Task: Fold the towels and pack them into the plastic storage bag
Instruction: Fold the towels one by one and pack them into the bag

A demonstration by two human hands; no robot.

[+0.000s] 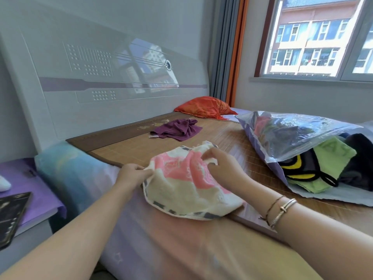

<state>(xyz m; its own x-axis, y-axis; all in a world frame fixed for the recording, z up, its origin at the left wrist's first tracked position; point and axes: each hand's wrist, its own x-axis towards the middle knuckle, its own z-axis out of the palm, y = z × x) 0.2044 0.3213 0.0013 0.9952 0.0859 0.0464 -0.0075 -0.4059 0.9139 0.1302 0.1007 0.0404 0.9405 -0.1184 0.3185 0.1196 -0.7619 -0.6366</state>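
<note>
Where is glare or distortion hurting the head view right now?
Head view: daylight from the window reflects on the glossy headboard and glints off the plastic storage bag, partly veiling its contents; wide-angle bending curves the edges; the pink-and-cream towel and both hands stay evenly lit and readable.

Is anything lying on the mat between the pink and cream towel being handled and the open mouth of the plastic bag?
Nothing visible. Bare woven bamboo mat separates the pink and cream towel, held by the left hand and right hand, from the clear plastic storage bag. The crumpled purple towel lies off that path.
</note>
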